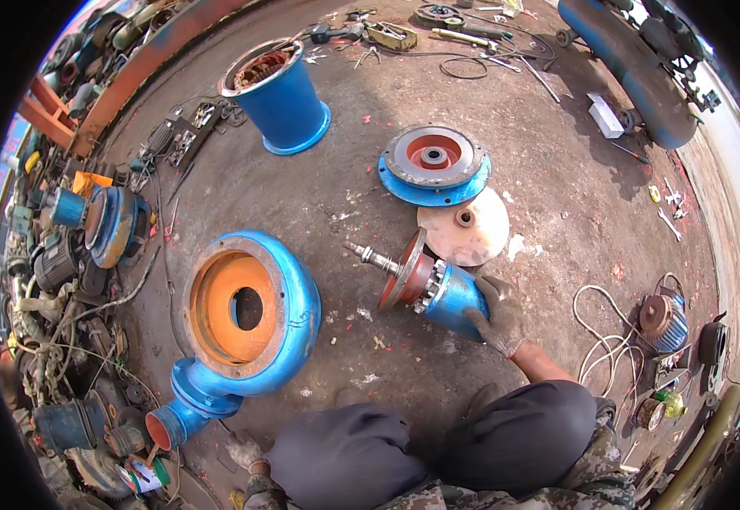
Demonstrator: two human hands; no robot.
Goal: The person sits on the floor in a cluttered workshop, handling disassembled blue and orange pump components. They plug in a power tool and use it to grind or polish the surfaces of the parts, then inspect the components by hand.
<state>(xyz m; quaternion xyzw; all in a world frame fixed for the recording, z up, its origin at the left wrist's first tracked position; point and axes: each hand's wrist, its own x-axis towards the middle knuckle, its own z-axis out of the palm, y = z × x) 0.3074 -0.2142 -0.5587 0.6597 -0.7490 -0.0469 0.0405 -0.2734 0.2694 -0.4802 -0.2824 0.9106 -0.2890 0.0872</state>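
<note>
Stained brown floor (336,195), flecked red and white, runs under everything. Far left: scrap heap (57,263), old motors and hoses jumbled together. Next, casing (302,319), blue outside, orange within, round opening facing up, outlet pipe (166,427) pointing near-left. Left hand (245,450), gloved, low at the near side, close by that pipe; partly hidden, cannot tell if open or closed. Farther off, drum (283,119), blue, upright on its flange, brown inside. Near middle, right of casing: shaft unit (451,297), lying tilted, bare shaft to the left, red flange, bolts, then blue housing. Beyond it, flanged plate (435,174), blue with red centre, overlapping the far edge of 1 pale disc (472,234). Right hand (503,319), gloved, fingers wrapped on the unit's right end, gripping it. 2 knees (515,433) nearer. Farther right: white box (606,116), dark tank (634,72); nearer right, small motor (663,323), blue, rusty at 1 end, pale cord (583,311) looped beside it.
</note>
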